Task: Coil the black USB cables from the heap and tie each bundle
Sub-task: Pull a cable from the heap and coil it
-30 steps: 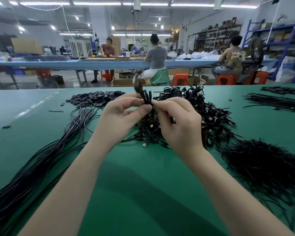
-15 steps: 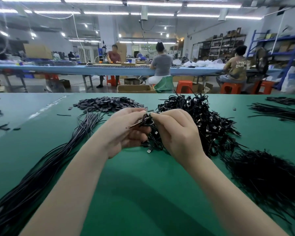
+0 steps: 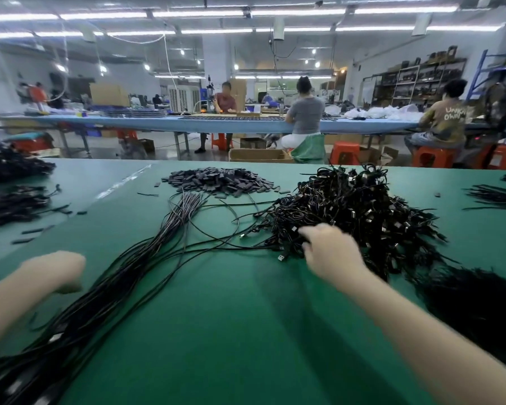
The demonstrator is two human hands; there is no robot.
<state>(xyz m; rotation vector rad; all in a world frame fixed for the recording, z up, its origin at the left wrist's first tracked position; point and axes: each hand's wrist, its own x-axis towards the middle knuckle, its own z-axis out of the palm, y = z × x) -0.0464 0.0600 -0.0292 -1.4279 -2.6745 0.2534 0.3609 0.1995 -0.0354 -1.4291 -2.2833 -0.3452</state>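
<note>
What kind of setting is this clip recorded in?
Most likely a factory assembly floor for cable products. A long green worktable carries a heap of black cables and a pile of small dark parts, and other workers sit on orange stools at a long blue bench behind.

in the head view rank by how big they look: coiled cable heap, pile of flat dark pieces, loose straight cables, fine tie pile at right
1. loose straight cables, though nearness inflates them
2. coiled cable heap
3. fine tie pile, cut off by the frame edge, so unsure against the heap
4. flat dark pieces
</note>
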